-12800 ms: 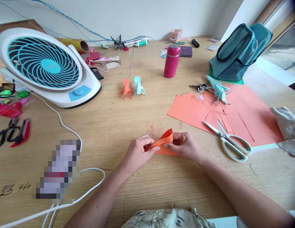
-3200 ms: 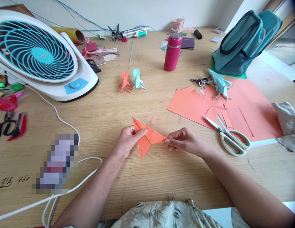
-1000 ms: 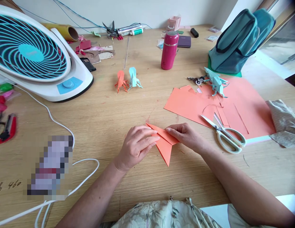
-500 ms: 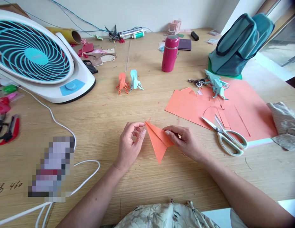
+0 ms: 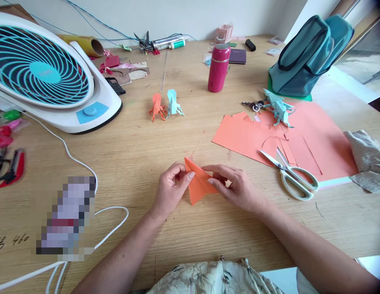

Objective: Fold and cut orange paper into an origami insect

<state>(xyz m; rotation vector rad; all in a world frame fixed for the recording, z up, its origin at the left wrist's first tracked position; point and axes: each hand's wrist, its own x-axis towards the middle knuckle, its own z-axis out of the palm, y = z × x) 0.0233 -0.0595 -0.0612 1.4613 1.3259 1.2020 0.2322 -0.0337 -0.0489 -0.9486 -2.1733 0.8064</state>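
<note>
Paper mid-fold, left hand and right hand both pinching it

It's between them over the tabletop, tip at 11 o'clock, scissors off at 3. Pointed shape's creased in, can't tell how many folds are left. Earlier the left thumb was off it, now it's on.

From my end I have the left forearm and right forearm slanting inward, left hand pinching, thumb over curled fingers, right hand facing it in a looser pinch.
</note>
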